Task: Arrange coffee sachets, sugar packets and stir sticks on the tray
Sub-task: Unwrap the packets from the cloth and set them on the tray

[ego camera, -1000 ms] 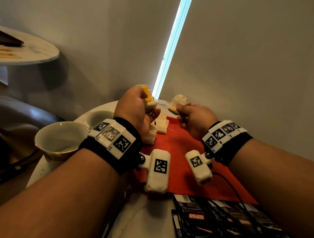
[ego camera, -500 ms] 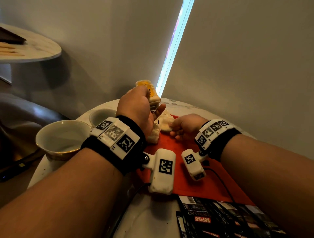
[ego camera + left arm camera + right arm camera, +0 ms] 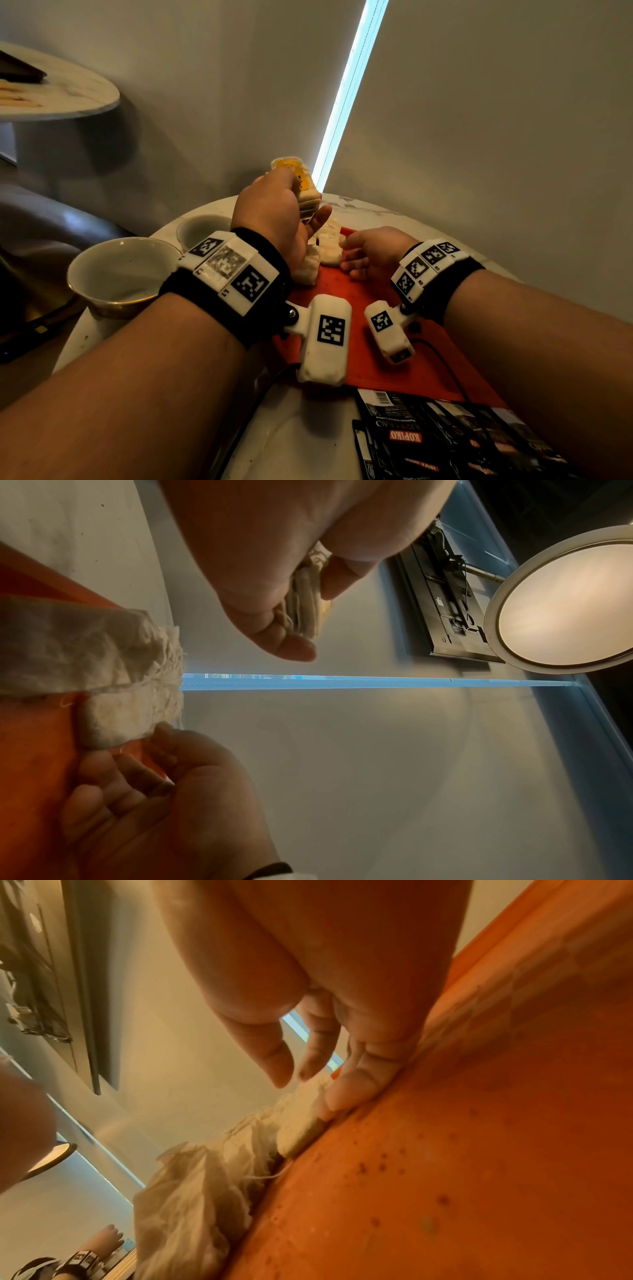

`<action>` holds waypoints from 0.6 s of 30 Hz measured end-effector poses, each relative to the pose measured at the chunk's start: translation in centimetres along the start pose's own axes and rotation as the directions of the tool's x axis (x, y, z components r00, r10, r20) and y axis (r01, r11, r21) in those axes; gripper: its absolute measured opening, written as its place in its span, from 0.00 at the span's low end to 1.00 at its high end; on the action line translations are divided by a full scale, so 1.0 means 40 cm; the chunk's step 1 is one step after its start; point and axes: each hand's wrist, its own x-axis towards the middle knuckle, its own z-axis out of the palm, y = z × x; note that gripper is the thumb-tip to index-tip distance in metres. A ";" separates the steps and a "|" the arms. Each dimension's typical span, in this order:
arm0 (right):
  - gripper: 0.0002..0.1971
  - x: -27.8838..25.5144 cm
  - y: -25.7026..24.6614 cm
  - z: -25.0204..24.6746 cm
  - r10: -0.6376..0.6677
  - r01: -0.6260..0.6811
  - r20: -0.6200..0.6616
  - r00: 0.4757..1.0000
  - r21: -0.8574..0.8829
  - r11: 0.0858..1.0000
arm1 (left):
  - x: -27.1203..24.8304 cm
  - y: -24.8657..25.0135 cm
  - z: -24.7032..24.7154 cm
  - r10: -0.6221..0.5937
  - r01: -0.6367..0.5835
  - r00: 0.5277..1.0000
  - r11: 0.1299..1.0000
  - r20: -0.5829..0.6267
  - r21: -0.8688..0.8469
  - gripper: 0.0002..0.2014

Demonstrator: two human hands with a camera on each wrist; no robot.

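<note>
Red tray (image 3: 376, 363) under both my wrists, on the marble table (image 3: 308, 442). My left hand (image 3: 274, 219) is raised above the tray's far end, thumb and fingers clamped round a stack of white packets (image 3: 305, 195), the top one printed yellow. My right hand (image 3: 371, 253) lies low on the tray, fingers loose and slack, fingertips (image 3: 346, 1096) touching a white packet (image 3: 130, 718) that lies flat beside two others at the far edge. Black coffee sachets (image 3: 445, 442) lie at the near edge. Two empty cups (image 3: 120, 270) stand left of the tray
</note>
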 end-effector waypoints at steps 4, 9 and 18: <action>0.15 -0.005 -0.004 -0.007 -0.040 0.044 0.060 0.997 -0.067 0.997 | -0.006 0.004 0.002 -0.047 0.047 0.999 0.999 -0.023 0.020 0.05; 0.16 0.011 -0.002 0.001 -0.081 0.087 0.053 0.995 -0.118 0.989 | -0.008 0.009 0.008 -0.075 0.074 0.996 0.997 -0.039 -0.020 0.04; 0.17 0.017 -0.005 0.005 -0.103 0.107 0.052 0.993 -0.068 0.992 | -0.005 0.007 0.002 -0.082 0.082 0.997 0.996 -0.007 -0.040 0.11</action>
